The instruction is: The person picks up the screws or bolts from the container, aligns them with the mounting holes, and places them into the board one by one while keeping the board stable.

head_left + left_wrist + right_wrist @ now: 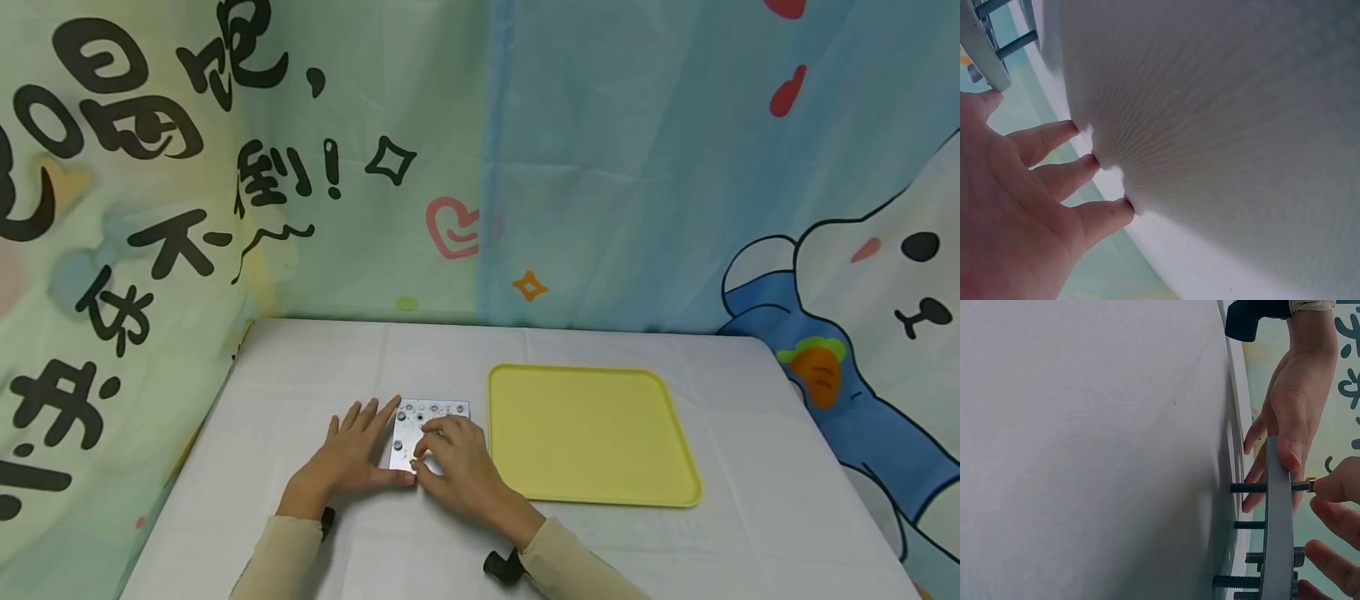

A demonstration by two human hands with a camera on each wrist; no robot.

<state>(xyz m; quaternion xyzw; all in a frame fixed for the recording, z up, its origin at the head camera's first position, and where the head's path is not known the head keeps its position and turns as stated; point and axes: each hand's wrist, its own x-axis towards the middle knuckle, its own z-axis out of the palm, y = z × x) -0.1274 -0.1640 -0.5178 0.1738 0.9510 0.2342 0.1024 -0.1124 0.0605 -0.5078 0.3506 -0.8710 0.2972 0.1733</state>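
Observation:
A flat silver-white metal plate point(411, 430) stands slightly off the white table on several threaded bolts, their shanks point(1229, 582) projecting beneath it. My left hand point(345, 458) is spread along its left side. The index fingertip touches the far left corner and the thumb lies at the near edge, while other fingertips press on the cloth in the left wrist view. With thumb and forefinger, my right hand point(467, 468) pinches the head of a bolt point(1311, 485) that passes through the plate near that left thumb. Its other fingers hover by neighbouring bolt heads point(1299, 556).
To the right of the plate lies a shallow yellow tray point(592, 433). White cloth point(390, 558) covers the table. Printed curtains point(630, 167) hang behind it and along the left. Each wrist carries a black camera, such as the right one point(504, 568).

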